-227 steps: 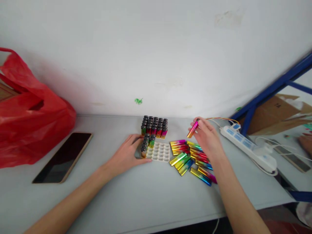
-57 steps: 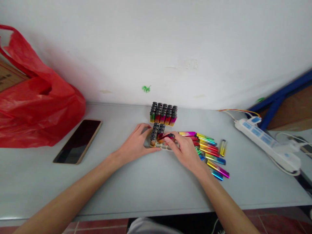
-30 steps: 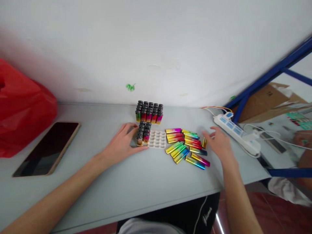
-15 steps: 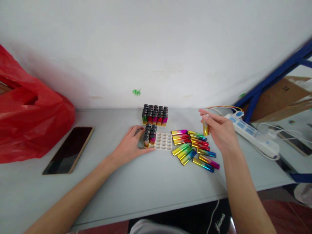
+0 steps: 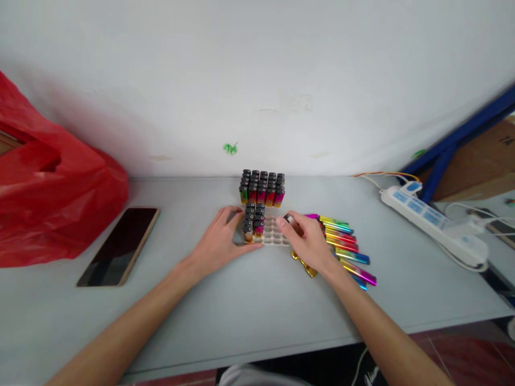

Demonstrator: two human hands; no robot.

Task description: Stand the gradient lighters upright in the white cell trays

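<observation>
My left hand (image 5: 215,241) curves round the left end of a white tray (image 5: 277,239) with round pockets, its thumb along the front edge. Two rows of upright lighters (image 5: 254,220) with black tops fill the tray's left side, close to those fingers. Pinched in my right hand (image 5: 308,241) is a lighter (image 5: 288,217), held over the pockets at the right part of the tray. Only its top end shows; the fingers hide the rest. Beside and partly beneath that hand lies a loose spread of shiny, multicoloured lighters (image 5: 341,238).
Behind the tray stands a block of upright lighters (image 5: 261,194) near the wall. To the left are a phone (image 5: 118,246) and a red plastic bag (image 5: 60,187). A white power strip (image 5: 434,225) with cables lies at the right, by a blue metal frame (image 5: 442,161).
My right hand has come left with the lighter, from above the loose spread to over the tray. My left hand keeps its place at the tray. The view has shifted slightly.
</observation>
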